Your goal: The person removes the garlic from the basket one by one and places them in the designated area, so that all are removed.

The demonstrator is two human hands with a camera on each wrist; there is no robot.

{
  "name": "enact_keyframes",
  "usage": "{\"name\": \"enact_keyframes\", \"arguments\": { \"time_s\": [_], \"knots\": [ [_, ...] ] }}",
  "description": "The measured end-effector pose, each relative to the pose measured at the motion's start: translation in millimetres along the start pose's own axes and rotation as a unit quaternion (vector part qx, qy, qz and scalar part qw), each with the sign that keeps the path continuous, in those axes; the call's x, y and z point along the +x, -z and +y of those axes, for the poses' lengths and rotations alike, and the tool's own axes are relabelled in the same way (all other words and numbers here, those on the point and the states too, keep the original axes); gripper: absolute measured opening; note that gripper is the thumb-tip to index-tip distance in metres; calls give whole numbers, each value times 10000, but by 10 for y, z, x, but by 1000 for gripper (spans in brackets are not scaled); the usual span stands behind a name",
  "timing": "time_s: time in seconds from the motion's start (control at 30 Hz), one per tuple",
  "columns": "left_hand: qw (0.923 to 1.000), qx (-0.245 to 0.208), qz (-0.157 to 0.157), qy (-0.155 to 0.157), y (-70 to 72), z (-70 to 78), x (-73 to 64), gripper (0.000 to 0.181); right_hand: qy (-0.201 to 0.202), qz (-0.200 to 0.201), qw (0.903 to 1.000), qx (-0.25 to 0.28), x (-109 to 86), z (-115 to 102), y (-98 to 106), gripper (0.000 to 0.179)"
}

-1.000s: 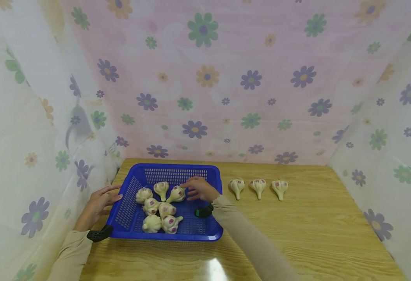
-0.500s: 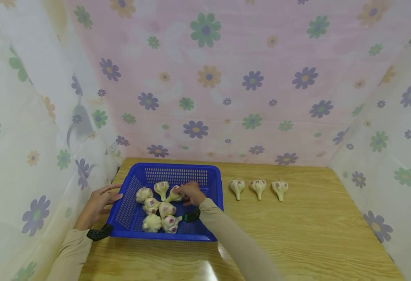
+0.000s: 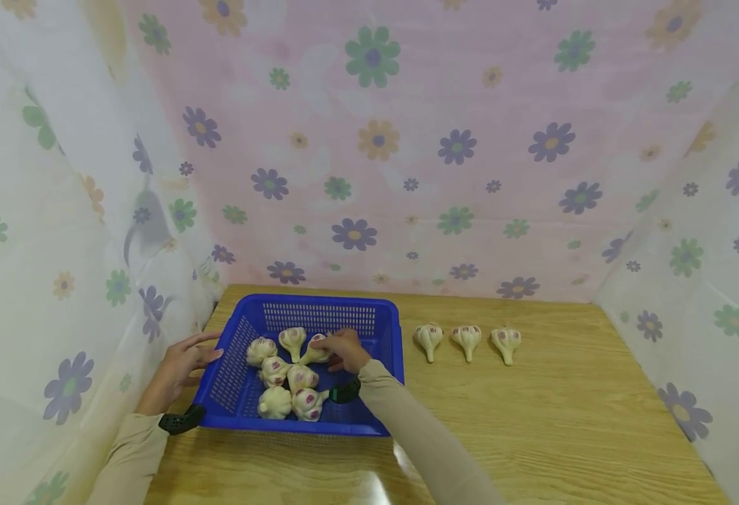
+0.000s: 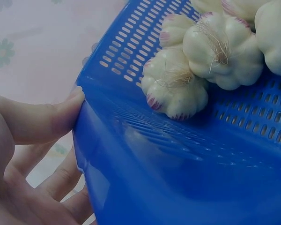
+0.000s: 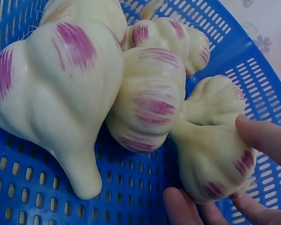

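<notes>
A blue plastic basket (image 3: 293,425) stands on the left of the table with several garlic bulbs in it. At its left rim is my left hand (image 3: 175,368); in the left wrist view the thumb (image 4: 68,112) lies on the rim and the fingers reach round the outer wall, partly hidden. Inside the basket, my right hand (image 3: 347,349) holds a garlic bulb (image 5: 208,159) at the upper right of the group, thumb on one side and fingers on the other. That bulb's stem points toward the other bulbs. A purple-streaked bulb (image 5: 147,101) lies beside it.
Right of the basket, three garlic bulbs stand in a row: one near the basket (image 3: 429,339), a middle one (image 3: 467,341) and a right one (image 3: 505,344). Flower-patterned cloth (image 3: 407,154) walls the wooden table (image 3: 565,407) at the back and sides.
My right hand has moved left and down into the basket, and its fingers have closed round the upper right garlic bulb. The left hand has stayed at the rim.
</notes>
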State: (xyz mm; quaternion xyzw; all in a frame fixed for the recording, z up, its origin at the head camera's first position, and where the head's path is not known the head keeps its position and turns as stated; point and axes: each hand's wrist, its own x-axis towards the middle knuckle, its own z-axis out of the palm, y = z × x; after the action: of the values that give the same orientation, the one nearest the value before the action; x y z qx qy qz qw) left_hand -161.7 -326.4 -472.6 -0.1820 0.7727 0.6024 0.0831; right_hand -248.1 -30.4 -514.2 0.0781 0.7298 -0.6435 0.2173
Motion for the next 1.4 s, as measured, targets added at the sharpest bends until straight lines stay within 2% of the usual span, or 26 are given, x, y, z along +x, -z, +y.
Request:
{"name": "enact_keyframes", "arguments": {
  "time_s": [0.1,0.33,0.53,0.77,1.0,1.4],
  "knots": [
    [10000,-17,-4,-7,5,6,-7,64,43,-176,9998,86,19,6,22,39],
    [10000,-43,16,20,13,7,-13,63,203,-507,9985,26,47,-4,87,28],
    [10000,-3,-15,-52,24,1,-22,63,195,-418,9989,62,65,-8,110,24],
    [10000,3,-30,-90,20,-15,-18,61,116,-415,9991,-58,64,-11,69,38],
    [10000,-13,-23,-77,1,7,-13,59,107,-663,9976,-148,34,-15,25,61],
    [9999,25,-8,-135,-1,14,-17,59,259,-762,9962,-335,96,30,-76,64]
  ]
}}
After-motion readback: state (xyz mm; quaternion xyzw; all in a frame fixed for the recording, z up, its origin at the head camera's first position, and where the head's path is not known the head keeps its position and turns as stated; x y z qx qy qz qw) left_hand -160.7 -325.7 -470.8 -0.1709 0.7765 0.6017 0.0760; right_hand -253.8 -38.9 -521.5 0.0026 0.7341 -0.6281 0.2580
